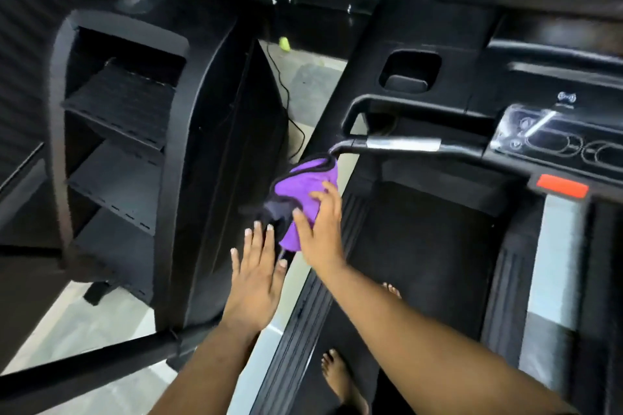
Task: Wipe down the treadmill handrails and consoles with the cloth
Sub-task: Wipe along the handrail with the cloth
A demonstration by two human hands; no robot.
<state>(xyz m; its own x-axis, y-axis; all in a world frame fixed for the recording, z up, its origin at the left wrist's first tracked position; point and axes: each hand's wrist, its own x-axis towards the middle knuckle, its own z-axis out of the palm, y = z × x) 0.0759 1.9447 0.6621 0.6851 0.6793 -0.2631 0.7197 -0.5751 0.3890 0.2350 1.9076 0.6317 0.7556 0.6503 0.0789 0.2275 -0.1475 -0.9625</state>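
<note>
Two bare feet (340,377) stand on the treadmill belt (418,246). Above them both forearms reach forward. The right hand (320,229) presses a purple cloth (303,189) over the left handrail's (397,145) end, fingers spread and fairly straight, an open grip. The left hand (256,266) hovers just beside it, fingers straight, fingertips near the cloth's dark edge, holding nothing. The console (556,141) lies to the right.

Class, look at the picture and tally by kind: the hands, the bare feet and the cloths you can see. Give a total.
Hands: 2, the left hand and the right hand
Bare feet: 2, one and another
Cloths: 1, the purple cloth
Total: 5
</note>
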